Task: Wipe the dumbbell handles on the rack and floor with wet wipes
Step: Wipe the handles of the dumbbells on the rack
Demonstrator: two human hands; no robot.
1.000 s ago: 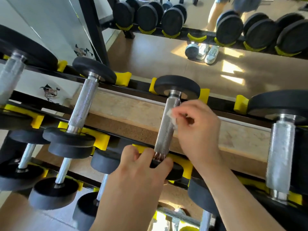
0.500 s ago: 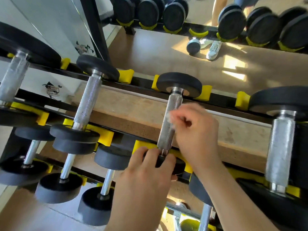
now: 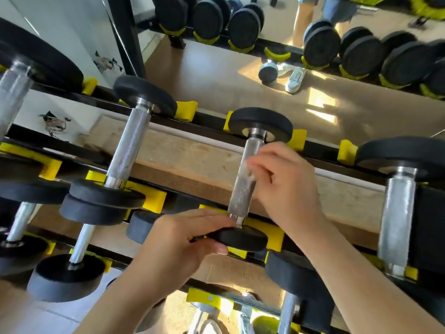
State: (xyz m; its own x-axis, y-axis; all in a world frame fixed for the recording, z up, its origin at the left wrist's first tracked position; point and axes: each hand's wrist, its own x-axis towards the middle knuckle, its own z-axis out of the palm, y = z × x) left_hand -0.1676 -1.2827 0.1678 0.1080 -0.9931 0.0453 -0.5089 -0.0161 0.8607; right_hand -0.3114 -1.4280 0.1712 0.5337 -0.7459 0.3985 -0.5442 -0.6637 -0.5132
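Note:
A small black dumbbell lies across the top tier of the rack [image 3: 207, 124] on yellow cradles. Its knurled steel handle [image 3: 242, 194] runs from the far weight [image 3: 260, 121] to the near weight [image 3: 240, 238]. My right hand [image 3: 286, 189] pinches a white wet wipe [image 3: 251, 178] against the right side of the handle, about halfway along. My left hand [image 3: 175, 249] grips the near weight, fingers on top and thumb under its rim. Most of the wipe is hidden by my fingers.
Another dumbbell [image 3: 127, 150] lies to the left and a thicker-handled one [image 3: 397, 213] to the right on the same tier. Lower tiers hold several more. Behind the rack a mirror [image 3: 216, 75] reflects the floor, a dumbbell there and a person's shoes.
My right hand has slid the wipe from near the far weight down toward the middle of the handle. My left hand has stayed on the near weight.

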